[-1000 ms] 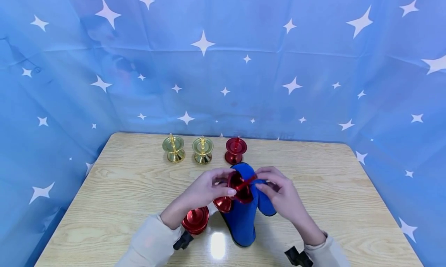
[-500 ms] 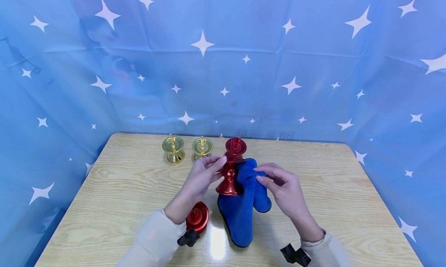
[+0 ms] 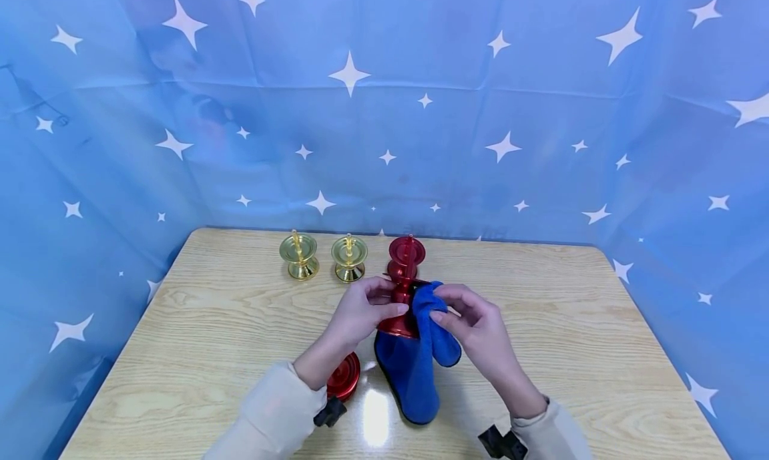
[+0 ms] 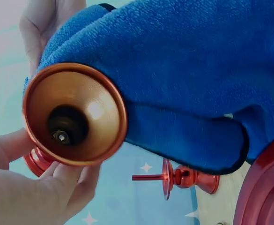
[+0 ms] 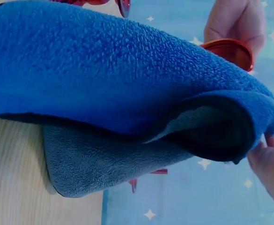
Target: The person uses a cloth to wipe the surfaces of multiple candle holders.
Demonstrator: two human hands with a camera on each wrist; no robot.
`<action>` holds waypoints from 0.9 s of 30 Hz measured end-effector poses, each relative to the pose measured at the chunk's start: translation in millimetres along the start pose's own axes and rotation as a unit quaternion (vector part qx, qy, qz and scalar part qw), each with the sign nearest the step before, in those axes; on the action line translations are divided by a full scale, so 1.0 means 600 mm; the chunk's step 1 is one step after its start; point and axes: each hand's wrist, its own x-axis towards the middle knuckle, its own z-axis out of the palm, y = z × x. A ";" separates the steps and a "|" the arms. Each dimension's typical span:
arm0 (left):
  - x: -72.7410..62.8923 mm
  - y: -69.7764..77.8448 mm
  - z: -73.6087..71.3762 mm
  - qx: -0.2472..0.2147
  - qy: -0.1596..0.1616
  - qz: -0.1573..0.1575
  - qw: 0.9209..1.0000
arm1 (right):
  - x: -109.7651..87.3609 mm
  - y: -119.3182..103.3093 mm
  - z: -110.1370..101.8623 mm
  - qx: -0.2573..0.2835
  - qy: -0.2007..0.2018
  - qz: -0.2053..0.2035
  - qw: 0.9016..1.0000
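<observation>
My left hand [image 3: 354, 316] grips a shiny red candlestick [image 3: 398, 326] round its stem, held upright with its spike up over the table. In the left wrist view its hollow, flared base [image 4: 101, 101] faces the camera, a screw end showing deep inside. My right hand [image 3: 480, 323] pinches a folded blue plush cloth [image 3: 420, 386] between thumb and fingers, right at the candlestick's side just under its dish. The cloth hangs down in a loop, its grey underside [image 5: 108, 159] showing in the right wrist view.
Along the table's far side stand two gold candlesticks, the left one [image 3: 298, 250] and the middle one [image 3: 350, 253], plus a red candlestick [image 3: 406, 250] partly behind the held one. Another red piece with a round dish [image 3: 345, 376] sits by my left wrist. A starry blue curtain [image 3: 384, 113] hangs behind the table [image 3: 571, 313].
The held candlestick has turned from tipped, dish towards the head camera, to upright. My right hand has brought the pinched cloth leftward against it.
</observation>
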 end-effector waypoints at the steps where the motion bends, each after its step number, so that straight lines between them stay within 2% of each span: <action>1: 0.000 0.000 0.000 0.005 0.003 0.001 1.000 | 0.000 0.002 0.000 0.003 -0.006 -0.004 1.000; 4: -0.002 0.001 0.001 0.013 0.012 -0.003 1.000 | 0.001 0.008 0.000 0.002 -0.016 -0.011 1.000; 9: -0.007 0.005 0.003 0.000 0.008 -0.007 1.000 | 0.001 0.013 0.001 -0.007 -0.006 -0.010 1.000; 15: -0.010 0.011 0.006 0.000 0.008 -0.001 1.000 | 0.003 0.018 0.003 -0.010 -0.002 0.011 1.000; 18: -0.011 0.013 0.007 0.038 0.009 0.014 0.999 | 0.004 0.019 0.004 -0.017 0.000 0.028 0.999; 21: -0.011 0.015 0.009 0.096 0.017 0.045 0.994 | 0.004 0.016 0.004 -0.031 0.005 0.030 0.999; 24: -0.009 0.014 0.010 0.158 0.027 0.074 0.984 | 0.004 0.007 0.003 -0.041 0.010 0.013 0.999; 27: -0.008 0.011 0.010 0.188 0.024 0.076 0.979 | 0.003 -0.005 0.004 -0.051 -0.005 -0.018 0.999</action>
